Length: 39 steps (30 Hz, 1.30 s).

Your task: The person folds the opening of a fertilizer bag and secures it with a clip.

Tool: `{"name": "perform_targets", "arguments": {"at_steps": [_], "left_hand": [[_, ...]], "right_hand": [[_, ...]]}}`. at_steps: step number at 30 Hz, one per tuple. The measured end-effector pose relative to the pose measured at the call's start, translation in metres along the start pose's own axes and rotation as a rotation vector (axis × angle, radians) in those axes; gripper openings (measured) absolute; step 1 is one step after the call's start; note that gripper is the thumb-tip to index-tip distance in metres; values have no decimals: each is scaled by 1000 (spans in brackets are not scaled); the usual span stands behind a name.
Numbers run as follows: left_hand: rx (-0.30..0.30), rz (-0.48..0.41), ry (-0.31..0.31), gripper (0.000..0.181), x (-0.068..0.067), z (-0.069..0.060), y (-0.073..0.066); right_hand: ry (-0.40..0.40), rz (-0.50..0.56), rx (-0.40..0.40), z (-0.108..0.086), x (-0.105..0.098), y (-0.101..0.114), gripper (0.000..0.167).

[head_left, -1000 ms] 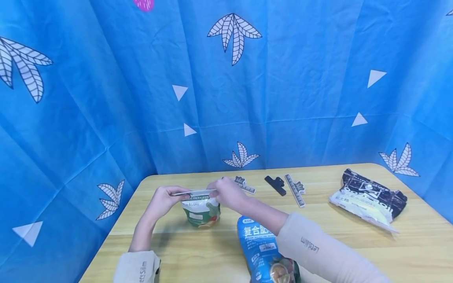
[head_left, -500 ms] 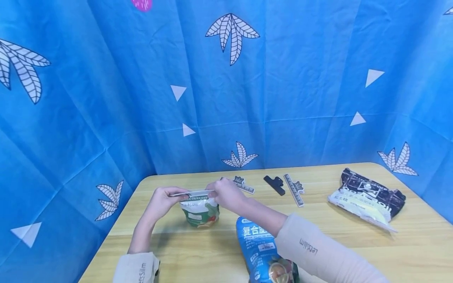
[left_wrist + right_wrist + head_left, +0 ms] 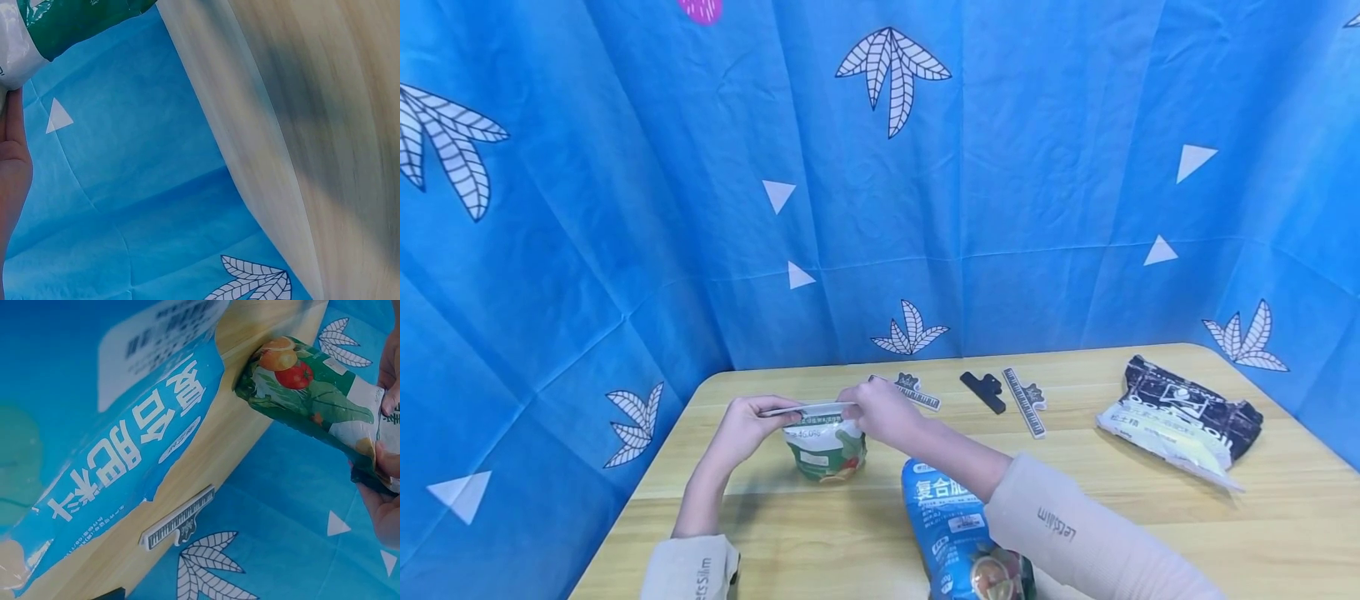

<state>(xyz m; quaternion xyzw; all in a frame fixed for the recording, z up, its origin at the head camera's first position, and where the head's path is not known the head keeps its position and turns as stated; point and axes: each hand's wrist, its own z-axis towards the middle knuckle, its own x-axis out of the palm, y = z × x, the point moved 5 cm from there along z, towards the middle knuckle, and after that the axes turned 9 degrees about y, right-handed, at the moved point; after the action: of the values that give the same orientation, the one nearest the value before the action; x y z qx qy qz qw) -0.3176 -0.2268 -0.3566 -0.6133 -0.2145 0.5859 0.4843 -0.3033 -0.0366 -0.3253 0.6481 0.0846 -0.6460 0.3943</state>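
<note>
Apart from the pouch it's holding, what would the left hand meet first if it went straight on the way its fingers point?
Most likely the right hand, pinching the opposite end of the green-and-white pouch's top edge, though depth is hard to judge.

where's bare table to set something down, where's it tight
Bare table lies between the rightmost clip and the black-and-white bag, and left of the blue bag, in front of the green bag. It's crowded around the right hand, between the green bag and the leftmost clip.
</note>
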Motion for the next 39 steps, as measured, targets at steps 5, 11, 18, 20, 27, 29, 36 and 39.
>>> {"name": "perform_targets", "arguments": {"at_steps": [5,11,18,20,27,29,36,39], "left_hand": [[-5,10,-1,18,-1,-2,1],[-24,3,-3,17,-2,-5,1],[-48,1,-12,17,-3,-5,3],[-53,-6,-14,18,-3,-5,3],[-62,7,-23,18,-2,-3,3],[-57,13,-23,17,-2,-2,2],[-44,1,-20,16,-1,-1,1],[-43,2,-20,16,-1,0,2]], "right_hand": [[-5,37,-43,0,0,0,17],[-22,94,-108,-4,2,-5,17],[41,65,-179,-13,-13,-16,21],[83,54,-189,-17,-18,-23,24],[97,81,-73,-29,-41,-72,23],[62,37,-10,-35,-48,-92,20],[-33,-166,236,-61,-58,-160,17],[-48,-135,363,-72,-58,-183,23]]}}
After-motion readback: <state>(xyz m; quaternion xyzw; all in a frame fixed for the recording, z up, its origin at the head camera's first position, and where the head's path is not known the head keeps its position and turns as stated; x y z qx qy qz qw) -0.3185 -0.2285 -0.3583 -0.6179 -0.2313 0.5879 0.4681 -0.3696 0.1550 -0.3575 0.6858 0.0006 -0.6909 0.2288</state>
